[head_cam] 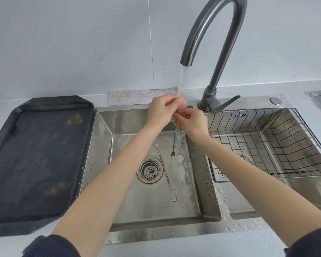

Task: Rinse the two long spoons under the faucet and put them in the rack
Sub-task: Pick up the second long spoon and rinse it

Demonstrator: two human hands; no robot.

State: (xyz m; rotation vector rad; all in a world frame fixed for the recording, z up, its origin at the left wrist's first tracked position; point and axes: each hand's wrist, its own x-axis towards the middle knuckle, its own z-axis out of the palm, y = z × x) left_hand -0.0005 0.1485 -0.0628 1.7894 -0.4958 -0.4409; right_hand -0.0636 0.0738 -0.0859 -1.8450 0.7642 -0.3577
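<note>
Water runs from the curved grey faucet point(208, 32) onto my two hands. My left hand point(160, 110) and my right hand point(192, 120) both grip the upper end of one long twisted spoon point(174, 143), which hangs down in the stream with its small forked end toward the sink floor. Its bowl is hidden between my fingers. The second long spoon point(165, 171) lies flat on the floor of the left sink point(156, 212), beside the drain, bowl nearest me. The black wire rack point(278, 145) sits in the right basin.
A dark tray point(35, 156) rests on the counter at left. A folded cloth point(137, 97) lies along the wall behind the sink. The drain strainer point(150, 169) sits mid-sink. The faucet lever point(224, 104) points right. Water drops lie on the front rim.
</note>
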